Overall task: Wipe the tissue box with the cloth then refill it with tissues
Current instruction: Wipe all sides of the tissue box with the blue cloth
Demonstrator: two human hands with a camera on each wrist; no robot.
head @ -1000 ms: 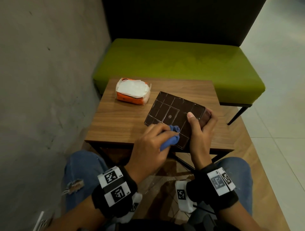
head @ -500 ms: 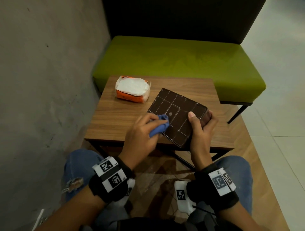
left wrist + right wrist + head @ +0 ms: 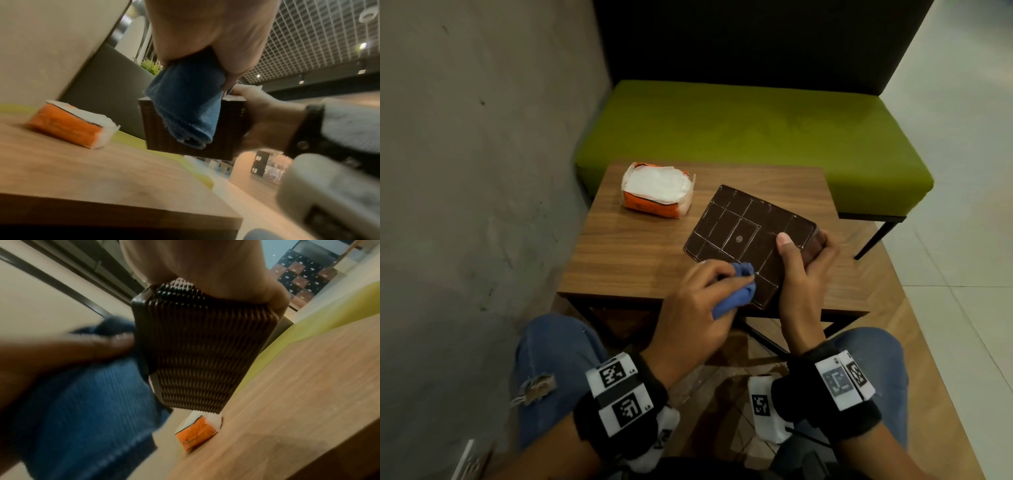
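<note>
Tissue box [image 3: 750, 236] stands tilted above the table [image 3: 640, 246], gripped by the right hand [image 3: 803, 274]. Left hand [image 3: 695, 308] holds the blue cloth [image 3: 736, 291] against its near corner. Tissue pack [image 3: 657, 190] lies behind.

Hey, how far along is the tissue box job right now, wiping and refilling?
Nothing looks finished. In hand: the right hand grips the brown tissue box, tilted up off the table, while the left hand holds the blue cloth against its near edge, so the wipe is under way. Left: the refill, since the orange tissue pack sits untouched on the table.
</note>
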